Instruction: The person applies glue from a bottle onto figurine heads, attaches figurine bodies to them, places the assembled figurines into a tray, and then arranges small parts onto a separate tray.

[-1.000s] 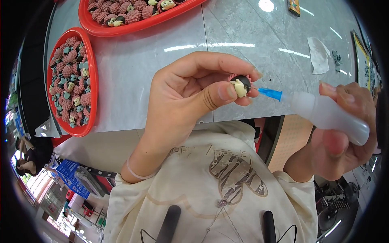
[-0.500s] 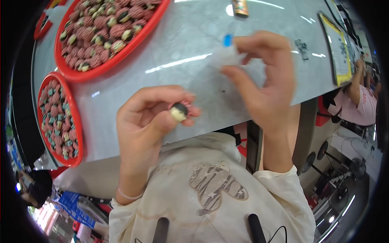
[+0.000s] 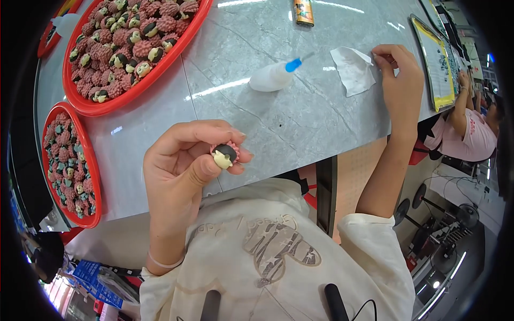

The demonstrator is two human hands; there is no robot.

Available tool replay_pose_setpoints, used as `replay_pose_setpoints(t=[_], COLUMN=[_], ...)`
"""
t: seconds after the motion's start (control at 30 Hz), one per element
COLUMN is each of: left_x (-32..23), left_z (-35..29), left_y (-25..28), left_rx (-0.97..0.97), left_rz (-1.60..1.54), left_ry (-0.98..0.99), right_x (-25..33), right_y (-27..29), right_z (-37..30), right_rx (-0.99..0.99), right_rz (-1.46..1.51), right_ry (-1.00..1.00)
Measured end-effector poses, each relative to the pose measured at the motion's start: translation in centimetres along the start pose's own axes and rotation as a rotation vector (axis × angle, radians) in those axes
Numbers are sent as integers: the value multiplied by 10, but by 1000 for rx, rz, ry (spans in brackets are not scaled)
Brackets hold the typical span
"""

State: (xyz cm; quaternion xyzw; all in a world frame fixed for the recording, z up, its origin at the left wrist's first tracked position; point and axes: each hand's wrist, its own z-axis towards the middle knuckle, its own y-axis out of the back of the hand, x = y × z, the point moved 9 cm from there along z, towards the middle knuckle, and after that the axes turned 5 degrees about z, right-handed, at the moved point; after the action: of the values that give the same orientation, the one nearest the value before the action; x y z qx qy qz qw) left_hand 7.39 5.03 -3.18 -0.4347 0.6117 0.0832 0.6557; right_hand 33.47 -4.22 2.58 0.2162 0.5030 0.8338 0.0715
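My left hand holds a small pink hedgehog figure with a cream face and a black patch, pinched between thumb and fingers above the near table edge. My right hand reaches out to the far right of the grey marble table, fingers curled beside a white tissue; I cannot see anything held in it. A white squeeze bottle with a blue nozzle lies on its side on the table between the two hands.
Two red trays full of several pink hedgehog figures sit at the left. A small brown can stands at the far edge. A yellow-framed board lies at the right, where another person in pink sits.
My right hand has let go of the squeeze bottle, which now lies on the table, and has moved right to the tissue. The left hand still holds the figure.
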Motion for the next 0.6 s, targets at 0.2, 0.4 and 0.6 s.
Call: replay_pose_setpoints(t=[0.2, 0.4, 0.6], left_x=[-1, -3, -2], left_z=[1, 0, -1], left_y=[-3, -3, -3], left_rx=[36, 49, 57], left_rz=[-52, -43, -90], left_ry=[-24, -44, -20], right_x=[-5, -7, 1], right_y=[6, 1, 11], right_z=[-2, 1, -21], right_rx=[23, 92, 35], right_rz=[54, 165, 1100], right_ry=[-96, -82, -370])
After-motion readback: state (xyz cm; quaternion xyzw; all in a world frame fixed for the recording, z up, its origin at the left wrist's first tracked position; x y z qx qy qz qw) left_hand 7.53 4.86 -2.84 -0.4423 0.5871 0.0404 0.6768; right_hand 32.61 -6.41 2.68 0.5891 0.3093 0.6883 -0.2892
